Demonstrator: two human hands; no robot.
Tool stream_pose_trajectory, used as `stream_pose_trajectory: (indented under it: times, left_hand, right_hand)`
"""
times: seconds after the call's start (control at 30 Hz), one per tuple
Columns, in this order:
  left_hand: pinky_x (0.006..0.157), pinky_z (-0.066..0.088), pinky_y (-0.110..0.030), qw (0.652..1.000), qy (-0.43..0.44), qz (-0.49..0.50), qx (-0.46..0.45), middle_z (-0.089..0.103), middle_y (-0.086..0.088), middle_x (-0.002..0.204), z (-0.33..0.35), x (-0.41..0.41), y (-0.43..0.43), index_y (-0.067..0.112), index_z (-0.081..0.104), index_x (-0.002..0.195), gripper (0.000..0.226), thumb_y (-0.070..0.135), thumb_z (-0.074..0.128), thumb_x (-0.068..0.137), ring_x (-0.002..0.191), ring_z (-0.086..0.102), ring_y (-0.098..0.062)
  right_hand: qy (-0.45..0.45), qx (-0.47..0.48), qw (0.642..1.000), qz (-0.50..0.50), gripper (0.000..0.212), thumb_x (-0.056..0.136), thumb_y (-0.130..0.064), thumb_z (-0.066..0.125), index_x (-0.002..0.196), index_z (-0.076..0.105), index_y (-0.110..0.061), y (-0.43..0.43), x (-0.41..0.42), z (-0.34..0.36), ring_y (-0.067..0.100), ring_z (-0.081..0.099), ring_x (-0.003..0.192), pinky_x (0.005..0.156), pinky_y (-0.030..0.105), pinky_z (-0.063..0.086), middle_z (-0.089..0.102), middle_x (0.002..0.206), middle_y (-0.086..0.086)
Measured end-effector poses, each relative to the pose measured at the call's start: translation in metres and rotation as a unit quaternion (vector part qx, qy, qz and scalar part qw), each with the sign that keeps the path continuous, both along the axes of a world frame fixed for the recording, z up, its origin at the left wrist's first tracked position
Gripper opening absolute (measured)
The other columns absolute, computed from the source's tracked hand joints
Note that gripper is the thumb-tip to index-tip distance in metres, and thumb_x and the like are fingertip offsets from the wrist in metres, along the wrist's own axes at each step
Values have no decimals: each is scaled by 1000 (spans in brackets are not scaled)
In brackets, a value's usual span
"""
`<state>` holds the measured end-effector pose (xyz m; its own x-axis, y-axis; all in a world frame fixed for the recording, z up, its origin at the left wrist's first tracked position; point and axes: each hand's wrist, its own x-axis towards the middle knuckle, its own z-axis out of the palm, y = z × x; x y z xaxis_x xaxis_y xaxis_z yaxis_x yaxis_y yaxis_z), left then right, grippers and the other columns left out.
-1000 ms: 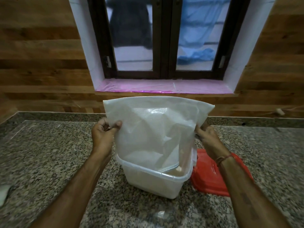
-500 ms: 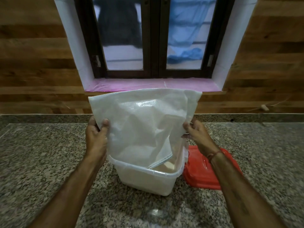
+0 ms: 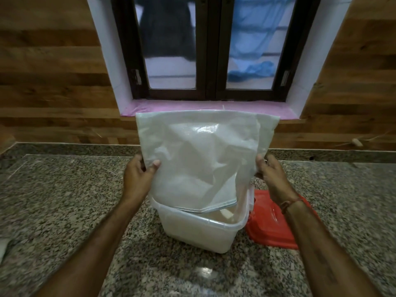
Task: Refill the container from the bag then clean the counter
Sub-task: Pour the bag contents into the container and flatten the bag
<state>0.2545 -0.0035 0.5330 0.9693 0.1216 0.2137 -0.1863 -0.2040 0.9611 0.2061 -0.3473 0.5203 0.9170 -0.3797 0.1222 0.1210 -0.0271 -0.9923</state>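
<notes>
A white woven bag (image 3: 201,159) hangs upside down over a translucent plastic container (image 3: 199,230) on the granite counter. Its mouth dips just inside the container's rim. My left hand (image 3: 139,179) grips the bag's left edge, thumb in front. My right hand (image 3: 272,176) pinches the right edge. The bag looks limp and nearly flat. Pale contents show inside the container, partly hidden by the bag.
A red lid (image 3: 272,226) lies flat on the counter (image 3: 53,206), touching the container's right side. A pale object (image 3: 2,246) sits at the left edge of the view. A wood-panelled wall and a window with a pink sill (image 3: 205,108) stand behind.
The bag stays held over the container by both hands. The view has shifted slightly, and the pale object at the left edge is back in sight.
</notes>
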Motion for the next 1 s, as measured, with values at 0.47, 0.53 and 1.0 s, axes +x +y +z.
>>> stream_pose_trajectory:
  times: [0.47,0.53,1.0]
  left_hand:
    - [91,60,-46,997,-30,-51,43,74,19,109,20,41,-1,28,77,106,27,9,59,97,108,68,-8]
    - [99,57,-41,993,14,-120,-20,65,20,132,21,54,5,29,70,128,44,2,62,94,124,62,-9]
    - [73,60,-29,968,159,-109,-161,64,-5,132,16,129,168,21,70,124,44,3,75,85,98,70,-24]
  right_hand:
    - [38,41,998,-6,26,98,-16,65,123,63,-11,-4,9,12,14,77,87,59,25,59,79,103,0]
    - [52,45,998,-15,24,98,-21,64,121,65,-14,-1,17,18,13,76,88,60,28,59,79,106,-2]
    - [133,62,986,75,26,91,-5,68,117,70,0,148,125,83,24,72,79,73,36,63,73,106,18]
